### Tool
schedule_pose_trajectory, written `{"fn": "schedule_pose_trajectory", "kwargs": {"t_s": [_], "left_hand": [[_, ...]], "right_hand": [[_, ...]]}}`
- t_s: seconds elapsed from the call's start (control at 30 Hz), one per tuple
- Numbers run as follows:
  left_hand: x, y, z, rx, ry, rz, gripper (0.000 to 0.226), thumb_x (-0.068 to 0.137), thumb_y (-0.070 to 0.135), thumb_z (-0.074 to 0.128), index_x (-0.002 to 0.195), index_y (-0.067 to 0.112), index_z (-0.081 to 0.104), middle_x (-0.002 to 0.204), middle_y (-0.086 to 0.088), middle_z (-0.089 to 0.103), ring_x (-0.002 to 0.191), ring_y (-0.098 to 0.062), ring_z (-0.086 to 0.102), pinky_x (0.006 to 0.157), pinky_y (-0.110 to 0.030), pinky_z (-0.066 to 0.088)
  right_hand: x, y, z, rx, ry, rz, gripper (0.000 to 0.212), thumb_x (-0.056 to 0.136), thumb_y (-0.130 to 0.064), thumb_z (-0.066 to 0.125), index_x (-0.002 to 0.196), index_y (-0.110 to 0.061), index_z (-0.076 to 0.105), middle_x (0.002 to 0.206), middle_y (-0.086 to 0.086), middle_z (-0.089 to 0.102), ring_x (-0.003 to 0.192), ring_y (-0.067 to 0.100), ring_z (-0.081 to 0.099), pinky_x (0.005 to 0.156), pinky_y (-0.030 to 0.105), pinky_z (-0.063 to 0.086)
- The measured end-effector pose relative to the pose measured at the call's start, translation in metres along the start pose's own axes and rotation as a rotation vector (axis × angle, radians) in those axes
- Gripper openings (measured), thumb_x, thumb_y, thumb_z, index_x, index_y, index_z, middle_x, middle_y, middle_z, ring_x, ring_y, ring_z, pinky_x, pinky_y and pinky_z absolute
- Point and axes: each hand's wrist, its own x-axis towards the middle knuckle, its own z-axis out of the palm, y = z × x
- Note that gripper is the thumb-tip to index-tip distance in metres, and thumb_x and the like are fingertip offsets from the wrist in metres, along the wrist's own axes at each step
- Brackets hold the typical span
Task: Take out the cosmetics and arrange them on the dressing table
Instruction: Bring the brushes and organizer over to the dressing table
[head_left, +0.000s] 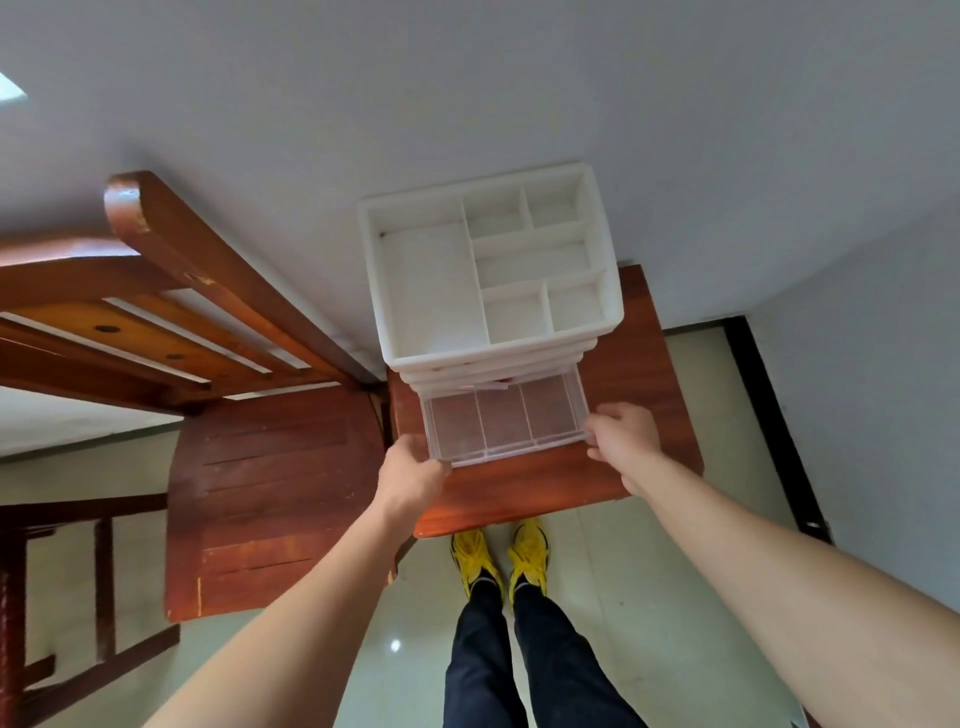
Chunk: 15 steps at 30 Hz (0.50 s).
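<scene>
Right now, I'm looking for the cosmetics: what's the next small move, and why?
Probably slide the clear drawer back in and try another: left hand and right hand grip its front corners, its three compartments look empty, and so does the top tray.

The open drawer (504, 421) juts over the table (519, 493) at frame centre, reachable from above, but the left hand (410, 473) and right hand (621, 436) grip its front corners. Bare table lies below it and right of the organizer (426, 291). A chair (270, 493) crowds the left, and the wall (519, 78) closes the top.
</scene>
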Motion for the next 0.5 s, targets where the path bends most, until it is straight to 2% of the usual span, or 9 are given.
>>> {"fn": "schedule_pose_trajectory", "kwargs": {"t_s": [0.07, 0.17, 0.27, 0.33, 0.4, 0.5], "left_hand": [[-0.004, -0.007, 0.002, 0.026, 0.006, 0.004, 0.042, 0.072, 0.016, 0.063, 0.114, 0.018, 0.055, 0.099, -0.001, 0.065, 0.093, -0.024, 0.065, 0.09, -0.045, 0.054], [-0.007, -0.013, 0.004, 0.034, 0.002, 0.003, 0.041, 0.07, 0.024, 0.061, 0.11, 0.024, 0.053, 0.101, 0.001, 0.064, 0.096, -0.024, 0.065, 0.091, -0.045, 0.054], [-0.005, -0.015, 0.003, 0.038, 0.01, 0.014, 0.042, 0.075, 0.02, 0.062, 0.117, 0.02, 0.055, 0.108, -0.003, 0.064, 0.099, -0.024, 0.064, 0.092, -0.044, 0.053], [-0.005, -0.015, 0.002, 0.036, 0.011, 0.02, 0.04, 0.077, 0.022, 0.064, 0.116, 0.02, 0.055, 0.11, -0.003, 0.064, 0.099, -0.023, 0.064, 0.092, -0.044, 0.053], [-0.005, -0.014, 0.002, 0.028, 0.007, 0.026, 0.037, 0.078, 0.024, 0.066, 0.113, 0.021, 0.055, 0.11, -0.003, 0.064, 0.099, -0.023, 0.063, 0.092, -0.045, 0.053], [-0.005, -0.016, 0.001, 0.038, 0.012, 0.033, 0.036, 0.081, 0.02, 0.062, 0.116, 0.019, 0.057, 0.112, -0.003, 0.064, 0.1, -0.022, 0.062, 0.091, -0.045, 0.054]], "right_hand": [[-0.003, 0.008, 0.0, -0.049, -0.001, -0.013, 0.041, 0.089, -0.015, 0.065, 0.129, -0.007, 0.059, 0.108, 0.012, 0.067, 0.074, 0.018, 0.067, 0.081, 0.043, 0.06], [-0.005, 0.012, -0.001, -0.089, -0.012, -0.032, 0.041, 0.089, -0.015, 0.065, 0.129, -0.007, 0.059, 0.116, 0.011, 0.066, 0.077, 0.019, 0.067, 0.081, 0.042, 0.06], [-0.008, 0.006, -0.002, -0.263, 0.006, -0.096, 0.041, 0.09, -0.02, 0.064, 0.13, -0.012, 0.059, 0.125, 0.009, 0.063, 0.1, 0.027, 0.066, 0.086, 0.037, 0.055], [-0.014, -0.002, 0.0, -0.519, 0.091, -0.227, 0.04, 0.092, -0.024, 0.062, 0.131, -0.016, 0.057, 0.131, 0.005, 0.059, 0.114, 0.027, 0.059, 0.082, 0.031, 0.048], [-0.021, -0.009, 0.003, -0.68, 0.165, -0.414, 0.035, 0.093, -0.024, 0.059, 0.127, -0.018, 0.059, 0.126, 0.002, 0.057, 0.115, 0.025, 0.054, 0.077, 0.032, 0.047], [-0.029, -0.014, 0.014, -0.752, 0.072, -0.599, 0.029, 0.092, -0.023, 0.057, 0.119, -0.018, 0.064, 0.116, 0.0, 0.063, 0.108, 0.022, 0.058, 0.077, 0.034, 0.051]]}}
